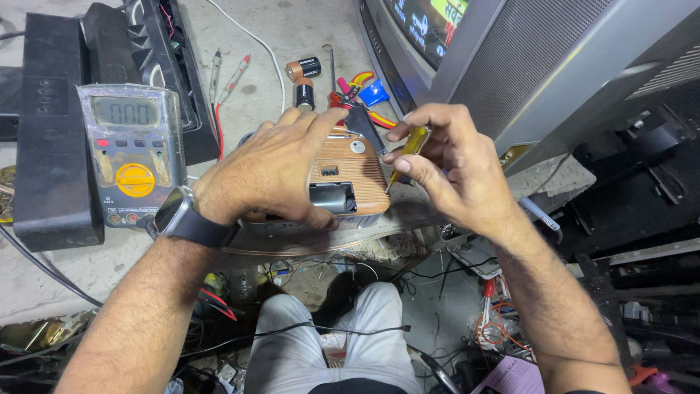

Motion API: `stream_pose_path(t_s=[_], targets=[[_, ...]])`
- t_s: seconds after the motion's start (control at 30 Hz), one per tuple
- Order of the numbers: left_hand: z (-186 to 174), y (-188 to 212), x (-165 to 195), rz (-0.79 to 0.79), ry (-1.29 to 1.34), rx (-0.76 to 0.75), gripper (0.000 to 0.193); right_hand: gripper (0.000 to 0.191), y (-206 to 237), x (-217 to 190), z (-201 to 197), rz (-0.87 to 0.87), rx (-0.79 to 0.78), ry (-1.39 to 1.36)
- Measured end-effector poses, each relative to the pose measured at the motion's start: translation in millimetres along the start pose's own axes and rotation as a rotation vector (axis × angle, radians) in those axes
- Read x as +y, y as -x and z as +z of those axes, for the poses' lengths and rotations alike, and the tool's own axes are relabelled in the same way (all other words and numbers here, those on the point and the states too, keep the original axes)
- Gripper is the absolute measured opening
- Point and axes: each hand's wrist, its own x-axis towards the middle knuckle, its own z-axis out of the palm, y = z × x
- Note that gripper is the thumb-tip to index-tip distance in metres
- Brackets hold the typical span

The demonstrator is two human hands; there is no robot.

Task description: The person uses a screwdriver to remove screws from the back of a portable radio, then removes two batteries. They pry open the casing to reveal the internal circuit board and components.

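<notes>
Your left hand [273,171] has its grip wrapped over the small wood-look radio [348,175] on the tabletop [251,87]. Your right hand [456,164] pinches a yellow-handled screwdriver [407,153], tip on the radio's right edge, multimeter [131,149] off left.

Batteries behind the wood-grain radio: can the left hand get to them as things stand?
Probably yes. The two batteries lie in the open just beyond the left hand, nothing over them; but that hand grips the wood-grain radio.

A grey concrete worktop [292,29] is seen beside a large silver-cased television set [539,66]; tangled wires are strewn on the floor [445,292] below it.
</notes>
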Motion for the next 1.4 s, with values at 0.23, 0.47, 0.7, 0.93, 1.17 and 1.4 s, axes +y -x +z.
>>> stream_pose_path(t_s=[0.23, 0.47, 0.7, 0.93, 1.17, 1.4], targets=[[-4, 6, -5, -0.03, 0.008, 0.023, 0.14, 0.032, 0, 10, 10, -0.097, 0.218, -0.104], [-2, 10, -12, -0.016, 0.043, 0.048, 0.139, 0.033, 7, 2, 15, -0.16, 0.14, -0.12], [10, 14, -34, 0.125, 0.027, 0.151, 0.137, 0.033, 8, -2, 14, -0.013, 0.147, -0.041], [4, 13, -42, 0.193, -0.001, 0.183, 0.137, 0.042, 6, 42, 16, -0.013, 0.231, -0.129], [-10, 8, -45, 0.095, 0.183, -0.004, 0.136, 0.028, 34, 71, 0, 0.332, 0.485, -0.485], [-7, 2, -68, 0.034, 0.291, 0.013, 0.136, 0.021, 9, 45, 28, -0.244, 0.838, 0.072]])
